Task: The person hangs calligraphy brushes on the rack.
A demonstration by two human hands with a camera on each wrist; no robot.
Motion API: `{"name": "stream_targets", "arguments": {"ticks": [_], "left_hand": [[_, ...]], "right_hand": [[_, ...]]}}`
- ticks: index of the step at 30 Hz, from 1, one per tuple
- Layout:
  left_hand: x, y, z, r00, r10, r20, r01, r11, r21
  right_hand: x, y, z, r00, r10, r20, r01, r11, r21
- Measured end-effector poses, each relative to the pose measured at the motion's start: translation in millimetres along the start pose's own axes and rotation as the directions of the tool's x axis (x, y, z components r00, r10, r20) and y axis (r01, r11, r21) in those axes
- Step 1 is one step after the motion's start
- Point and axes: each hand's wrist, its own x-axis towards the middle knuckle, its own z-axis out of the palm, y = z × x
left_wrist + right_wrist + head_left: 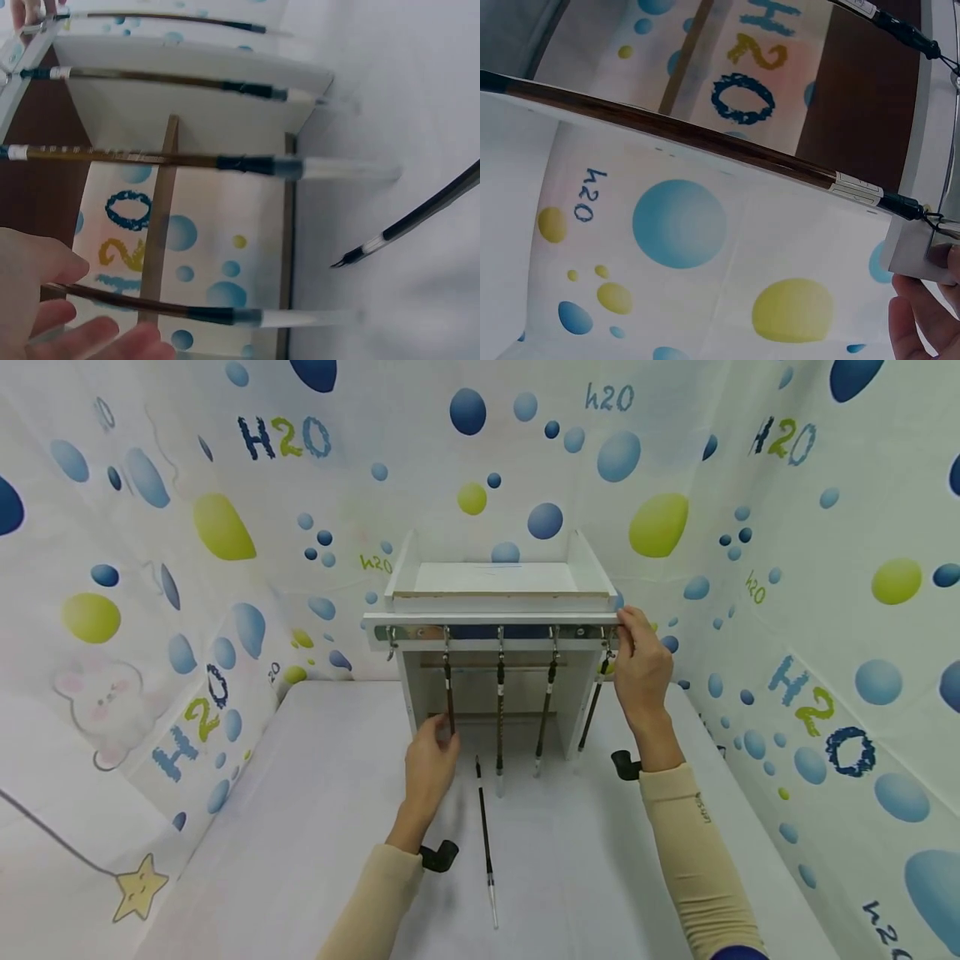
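My left hand (431, 768) is at the leftmost hanging writing brush (161, 306), its handle between thumb and fingers. My right hand (643, 672) grips the right end of the white rack's front bar (491, 619), fingertips at its edge. Three more brushes hang from hooks: a middle brush (500, 710), one right of it (547, 706), and the rightmost brush (705, 142), just left of my right hand. The leftmost hook (391, 647) holds no brush. Another brush (486, 827) lies on the table in front of the rack, its clear-tipped end towards me.
The white rack (405, 693) stands at the back of the white table (330, 793), with an open tray (495, 578) on top. Thin wooden crossbars (157, 232) span its back. A bubble-printed cloth (420, 443) surrounds the table on the back and sides.
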Motion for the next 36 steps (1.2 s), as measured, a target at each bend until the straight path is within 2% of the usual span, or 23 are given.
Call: {"name": "stream_targets", "arguments": {"ticks": [7, 16, 24, 28, 36], "left_hand": [[-36.3, 2.2, 9.5, 0.998, -0.062, 0.019, 0.061, 0.997, 0.057], [-68.3, -3.9, 30.3, 0.98, -0.152, 0.126, 0.146, 0.988, 0.054], [-84.8, -18.2, 50.2, 0.978, -0.151, 0.145, 0.14, 0.987, 0.081], [-91.0, -24.5, 57.3, 0.969, -0.171, 0.178, 0.155, 0.983, 0.097], [-97.1, -28.1, 64.8, 0.959, -0.193, 0.208, 0.167, 0.976, 0.138]], "right_hand": [[2.9, 1, 0, 1.0, -0.006, -0.001, 0.006, 1.0, -0.012], [4.9, 0, 0, 1.0, 0.011, 0.008, -0.011, 1.0, -0.028], [3.6, -1, -1, 1.0, 0.024, 0.014, -0.024, 0.999, -0.039], [2.4, 0, -1, 0.999, 0.029, 0.015, -0.029, 0.999, -0.034], [-0.5, 0, 1, 1.0, 0.027, 0.016, -0.026, 0.999, -0.031]]}}
